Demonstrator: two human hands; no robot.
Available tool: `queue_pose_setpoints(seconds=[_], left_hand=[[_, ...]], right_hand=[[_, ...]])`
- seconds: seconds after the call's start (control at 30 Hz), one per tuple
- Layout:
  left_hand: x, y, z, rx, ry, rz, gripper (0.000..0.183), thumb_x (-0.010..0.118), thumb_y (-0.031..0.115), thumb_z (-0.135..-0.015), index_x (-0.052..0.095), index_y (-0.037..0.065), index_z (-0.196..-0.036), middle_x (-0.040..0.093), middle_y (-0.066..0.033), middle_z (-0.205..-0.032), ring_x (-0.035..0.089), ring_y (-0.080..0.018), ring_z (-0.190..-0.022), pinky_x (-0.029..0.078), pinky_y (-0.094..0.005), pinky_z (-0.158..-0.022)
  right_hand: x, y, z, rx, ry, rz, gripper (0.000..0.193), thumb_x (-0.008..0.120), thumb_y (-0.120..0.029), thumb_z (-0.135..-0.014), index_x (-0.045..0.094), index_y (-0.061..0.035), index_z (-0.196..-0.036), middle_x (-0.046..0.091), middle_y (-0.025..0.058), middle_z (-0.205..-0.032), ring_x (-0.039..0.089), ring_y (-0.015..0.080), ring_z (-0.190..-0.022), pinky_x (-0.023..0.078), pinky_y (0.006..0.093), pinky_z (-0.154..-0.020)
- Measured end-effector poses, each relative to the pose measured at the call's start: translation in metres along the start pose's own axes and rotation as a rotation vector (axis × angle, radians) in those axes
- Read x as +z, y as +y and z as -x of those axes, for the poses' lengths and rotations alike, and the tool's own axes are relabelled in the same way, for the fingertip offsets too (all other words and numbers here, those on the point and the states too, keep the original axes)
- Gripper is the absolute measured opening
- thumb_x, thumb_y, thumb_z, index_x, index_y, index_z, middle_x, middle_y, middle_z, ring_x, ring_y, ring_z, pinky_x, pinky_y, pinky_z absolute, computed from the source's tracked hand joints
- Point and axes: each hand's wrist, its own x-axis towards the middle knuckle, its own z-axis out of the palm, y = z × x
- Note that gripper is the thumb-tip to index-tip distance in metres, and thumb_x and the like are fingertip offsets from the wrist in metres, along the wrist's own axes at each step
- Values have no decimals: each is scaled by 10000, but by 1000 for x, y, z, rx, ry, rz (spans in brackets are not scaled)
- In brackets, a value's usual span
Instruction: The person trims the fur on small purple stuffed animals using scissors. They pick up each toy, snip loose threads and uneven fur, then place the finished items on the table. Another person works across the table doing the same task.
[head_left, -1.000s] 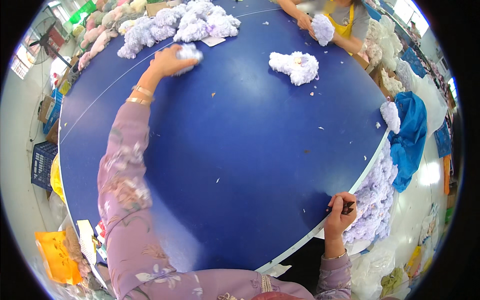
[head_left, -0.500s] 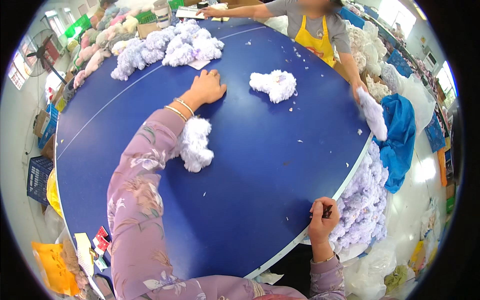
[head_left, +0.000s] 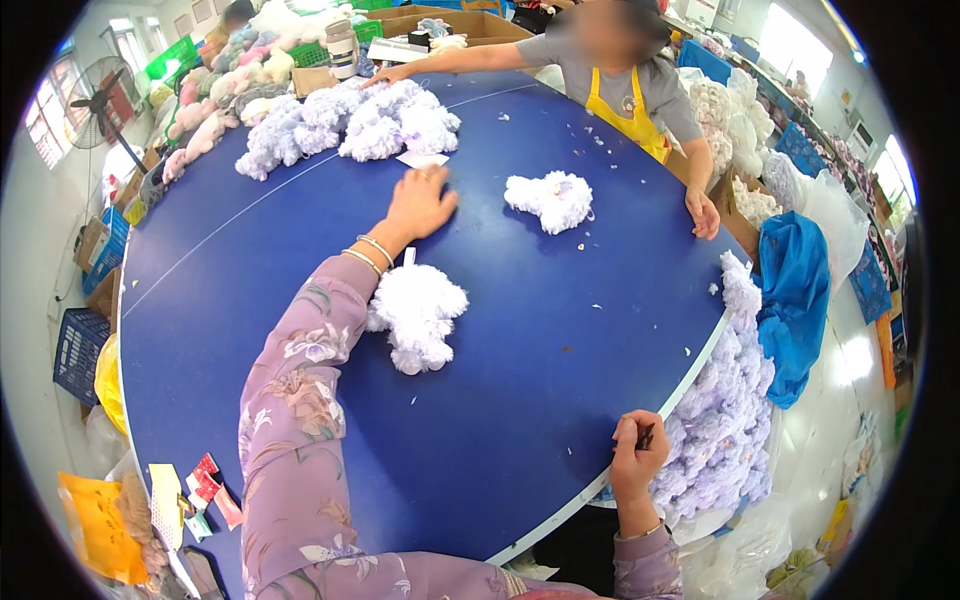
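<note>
My left hand (head_left: pixel 421 204) is palm down over the blue table, fingers reaching forward just short of a small white card (head_left: pixel 422 159). It looks slightly blurred and holds nothing I can see. Below its wrist lies a fluffy pale lilac plush piece (head_left: pixel 420 315) with a white tag, partly beside my sleeve. Another plush piece (head_left: pixel 552 202) rests farther right, apart from both hands. At the table's near right edge my right hand (head_left: pixel 638 455) is closed in a fist around a small dark object (head_left: pixel 645 436), mostly hidden by the fingers.
Plush pieces (head_left: pixel 350 125) are heaped at the far side, and a larger lilac heap (head_left: pixel 715 430) lies beyond the right edge near a blue bag (head_left: pixel 792 300). Across the table a co-worker in a yellow apron (head_left: pixel 635 115) leans in. Cards and packets (head_left: pixel 200 485) sit lower left.
The co-worker let go of a lilac plush piece, which now lies on the right heap; their other hand came onto the far pile. More of the plush piece by my left forearm shows.
</note>
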Motion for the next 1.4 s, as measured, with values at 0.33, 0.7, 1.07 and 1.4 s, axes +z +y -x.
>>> queue_pose_setpoints(seconds=[0.33, 0.7, 1.07, 1.4], left_hand=[[12, -25, -8, -21, 116, 4, 376, 517, 219, -832, 612, 89, -1171, 562, -84, -1233, 484, -302, -1185, 390, -454, -985], [2, 12, 5, 70, 194, -21, 294, 543, 149, -823, 672, 163, -1087, 568, -76, -1037, 537, -279, -990, 436, -448, -828], [-48, 0, 65, -333, -188, 1036, 311, 581, 241, -907, 652, 37, -1131, 620, -17, -923, 537, -106, -755, 453, -247, -683], [-119, 91, 177, -56, -295, 471, 788, 769, 338, -693, 441, -22, -1312, 559, -260, -1220, 579, -367, -1099, 454, -375, -947]], right_hand=[[0, 3, 1, -9, 0, -9, 42, 543, -20, -908, 570, 2, -886, 565, 20, -657, 488, 53, -547, 362, 197, -503], [0, 0, 1, 19, -31, -29, 40, 545, -26, -910, 564, 6, -896, 561, 19, -669, 495, 54, -569, 371, 196, -521], [1, 0, 2, 8, -8, -71, 64, 514, -37, -931, 563, 1, -916, 559, 29, -682, 487, 51, -571, 375, 188, -503], [5, -7, -6, -19, -37, -20, 129, 495, -70, -959, 578, 17, -912, 569, 27, -686, 468, 52, -567, 374, 198, -524]])
